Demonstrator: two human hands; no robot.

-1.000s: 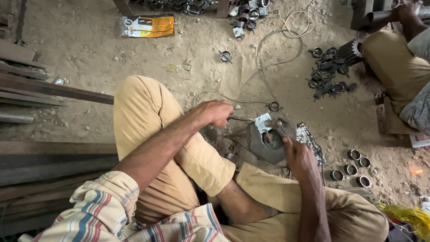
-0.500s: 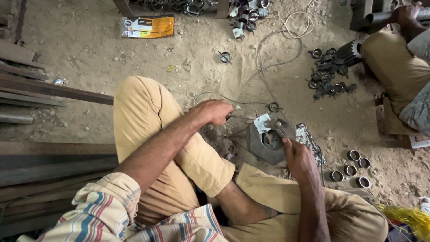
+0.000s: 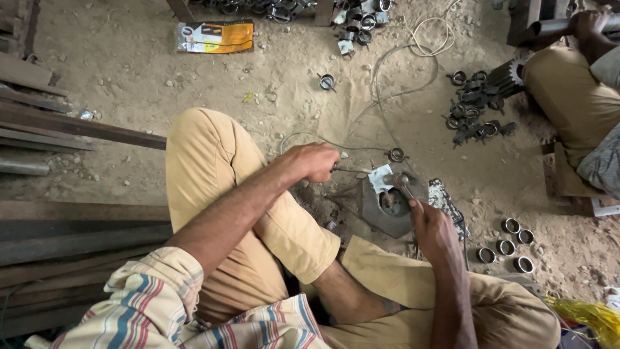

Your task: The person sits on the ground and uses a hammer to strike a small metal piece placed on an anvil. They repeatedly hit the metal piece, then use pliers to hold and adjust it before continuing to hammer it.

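Tan trousers [image 3: 213,168]; striped shirt [image 3: 161,304]; orange packet [image 3: 216,37]; grey plate [image 3: 381,210]

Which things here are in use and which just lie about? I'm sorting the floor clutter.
In use:
left hand gripping a thin metal rod
right hand on a slim metal tool
grey metal plate between them

Lying about:
orange packet
short shiny metal rings
dark ring pile
white cable
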